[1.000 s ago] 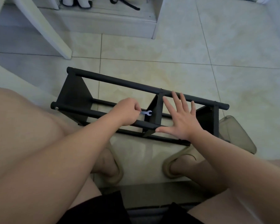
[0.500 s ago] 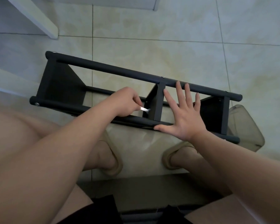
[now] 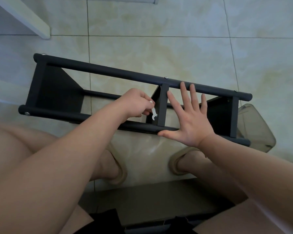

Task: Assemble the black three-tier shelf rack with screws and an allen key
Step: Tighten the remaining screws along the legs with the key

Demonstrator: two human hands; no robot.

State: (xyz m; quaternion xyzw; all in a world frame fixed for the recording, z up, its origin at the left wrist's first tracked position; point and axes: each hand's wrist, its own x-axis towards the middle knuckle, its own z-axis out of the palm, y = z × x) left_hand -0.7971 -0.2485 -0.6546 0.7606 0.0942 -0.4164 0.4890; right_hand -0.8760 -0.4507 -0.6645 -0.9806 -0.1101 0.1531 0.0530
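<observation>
The left grip [image 3: 137, 103], a bare hand, is closed on a small flat spanner [image 3: 153, 114], pinching its upper end; the open lower end sits against the middle panel [image 3: 162, 105], just above the near rail. The right grip [image 3: 191, 122] lies flat with its fingers spread and straight, thumb along the near rail, fingertips at the far rail. The black shelf rack [image 3: 108, 71] lies on its side on the tiled floor [image 3: 159, 39], just beyond two sandalled feet [image 3: 118, 169]. A translucent tub [image 3: 255, 129] stands at its right end.
</observation>
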